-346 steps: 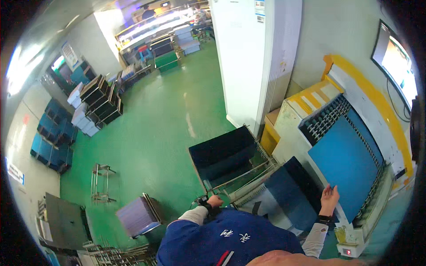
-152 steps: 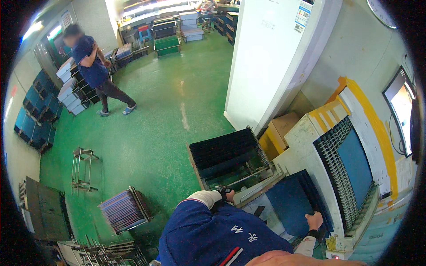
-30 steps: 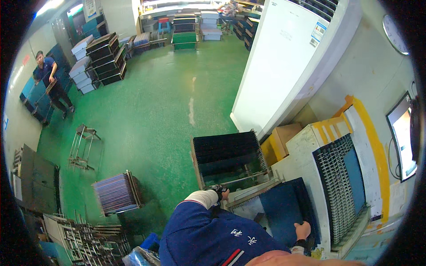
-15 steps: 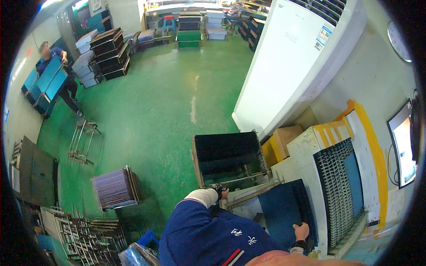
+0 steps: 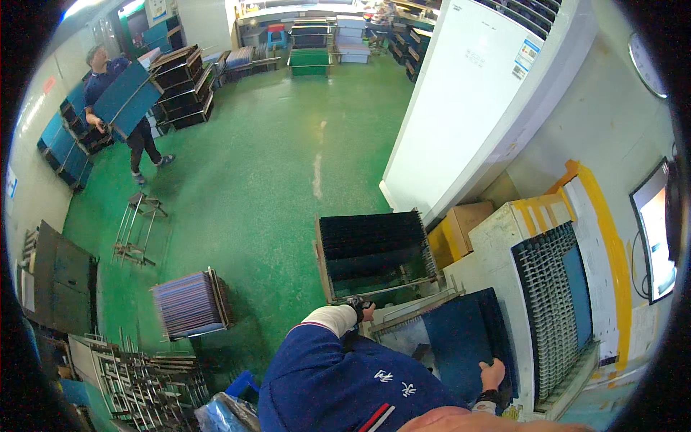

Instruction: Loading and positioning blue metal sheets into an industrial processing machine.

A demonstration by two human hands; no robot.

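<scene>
My right hand [image 5: 493, 375] is closed at the near part of a dark blue flat panel [image 5: 455, 333], thumb to the left. More dark sheets lie close behind that panel on its right side, in a slotted metal rack [image 5: 414, 309]. My left hand [image 5: 368, 312], with a black band at the wrist, is at the rack's left end, its fingers curled. What it holds, if anything, is hidden. Just beyond it stands a metal rack filled with black panels [image 5: 371, 234].
A slotted rack [image 5: 551, 309] stands at the right, beside a cardboard box [image 5: 461, 230] and a tall white air conditioner [image 5: 461, 108]. A rack of purplish panels [image 5: 188, 306] and a metal stand [image 5: 137, 227] are on the green floor. At the far left, a person [image 5: 115, 93] carries a blue-panelled rack [image 5: 129, 101].
The person at the far left has stepped to the right with the blue-panelled rack, now tilted and lifted higher. My hands have barely moved; the whole view has shifted slightly.
</scene>
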